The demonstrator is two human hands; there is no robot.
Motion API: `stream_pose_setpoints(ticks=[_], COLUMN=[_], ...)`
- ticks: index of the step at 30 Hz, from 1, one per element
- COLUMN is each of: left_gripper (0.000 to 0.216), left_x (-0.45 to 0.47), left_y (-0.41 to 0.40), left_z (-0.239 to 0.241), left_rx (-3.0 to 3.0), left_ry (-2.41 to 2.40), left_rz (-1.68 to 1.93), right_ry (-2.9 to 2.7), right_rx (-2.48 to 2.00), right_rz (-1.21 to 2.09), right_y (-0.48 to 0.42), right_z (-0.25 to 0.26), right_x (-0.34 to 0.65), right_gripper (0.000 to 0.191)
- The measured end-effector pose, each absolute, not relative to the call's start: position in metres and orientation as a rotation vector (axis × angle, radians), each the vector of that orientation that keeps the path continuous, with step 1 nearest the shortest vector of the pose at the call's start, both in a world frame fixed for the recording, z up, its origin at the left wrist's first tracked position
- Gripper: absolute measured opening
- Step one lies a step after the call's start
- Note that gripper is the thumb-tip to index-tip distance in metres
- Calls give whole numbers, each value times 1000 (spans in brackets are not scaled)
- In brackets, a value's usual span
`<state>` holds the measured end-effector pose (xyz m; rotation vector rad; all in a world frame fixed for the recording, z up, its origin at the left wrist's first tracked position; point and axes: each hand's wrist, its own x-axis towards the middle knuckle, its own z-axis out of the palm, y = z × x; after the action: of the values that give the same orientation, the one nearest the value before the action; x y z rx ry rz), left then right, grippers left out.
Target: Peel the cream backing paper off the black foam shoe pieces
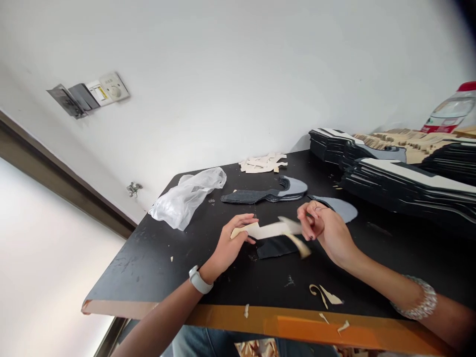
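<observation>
Left forearm (163,315) lies nearest the camera, left hand (227,243) pinching the pale strip (271,230) by its left end, long axis running left-right above a dark piece (275,248) on the surface (238,288) toward the right hand (323,225), curled just beside the blurred right end, cannot tell if gripping.

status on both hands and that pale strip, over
Left hand holds pale strip. Right hand near its other end, contact unclear. Scraps on table nearby.
</observation>
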<state>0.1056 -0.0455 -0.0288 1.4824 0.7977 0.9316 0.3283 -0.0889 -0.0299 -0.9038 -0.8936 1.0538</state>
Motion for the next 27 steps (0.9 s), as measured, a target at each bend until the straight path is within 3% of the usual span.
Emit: stream_pose_setpoints(ticks=[5, 7, 10, 12, 16, 20, 25, 27], left_gripper=[34, 34, 32, 29, 26, 25, 24, 24], left_x=[103, 102, 102, 102, 100, 99, 101, 101], left_y=[-40, -40, -41, -42, -41, -40, -40, -40], left_z=[-28, -26, -24, -24, -24, -25, -24, -24], left_rx=[1349, 1310, 1287, 1307, 1380, 1391, 1380, 1373], left_ry=[879, 858, 819, 809, 832, 835, 845, 854], left_rz=[1017, 1000, 968, 956, 940, 927, 918, 928], right_ry=[-1195, -1486, -1821, -1934, -2029, -2022, -1987, -1940], right_rx=[-1062, -1229, -1442, -1503, -1543, -1531, -1505, -1531], right_rz=[885, 649, 244, 117, 104, 104, 108, 154], right_y=[-98, -100, -100, -98, -94, -92, -91, -92], right_z=[-32, -34, -36, -37, -37, -38, -38, -35], right_x=[327, 326, 325, 325, 328, 327, 324, 324], right_gripper=[22, 14, 30, 27, 7, 20, 1, 5])
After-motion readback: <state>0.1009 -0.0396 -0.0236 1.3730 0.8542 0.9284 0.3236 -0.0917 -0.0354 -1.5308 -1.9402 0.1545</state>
